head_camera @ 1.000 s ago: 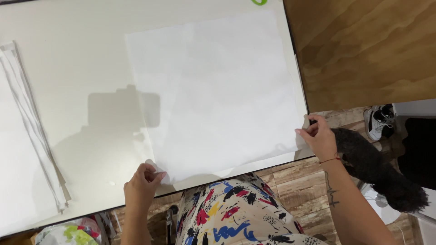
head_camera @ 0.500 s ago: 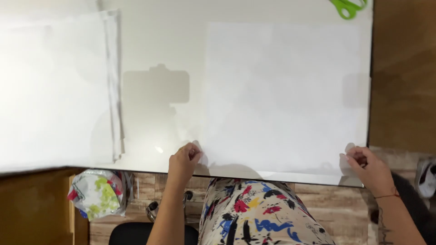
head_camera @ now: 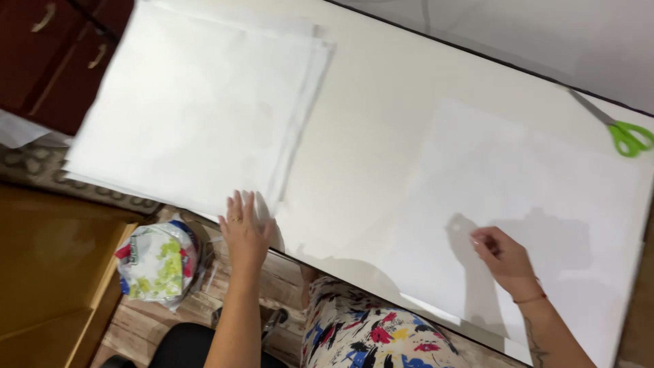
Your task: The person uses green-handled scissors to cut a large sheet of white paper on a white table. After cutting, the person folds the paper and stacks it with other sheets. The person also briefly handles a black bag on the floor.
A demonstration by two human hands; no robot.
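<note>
A single white sheet of paper [head_camera: 518, 197] lies flat on the right part of the white table [head_camera: 371, 116]. My right hand [head_camera: 501, 255] rests on this sheet near its front edge, fingers curled, holding nothing I can see. A stack of several white sheets [head_camera: 197, 102] lies at the left and hangs over the table's edge. My left hand [head_camera: 244, 228] lies flat, fingers spread, on the stack's near corner.
Green-handled scissors [head_camera: 616, 129] lie at the far right of the table. A crumpled plastic bag with green print [head_camera: 157, 262] sits on the floor below the left edge. Dark wooden drawers [head_camera: 54, 48] stand at the far left, and a yellow-brown cabinet [head_camera: 48, 272] is nearer.
The view has swung left and tilted. My left hand moved from the single sheet's front corner onto the stack at the left. My right hand shifted inward from the sheet's right corner onto the sheet.
</note>
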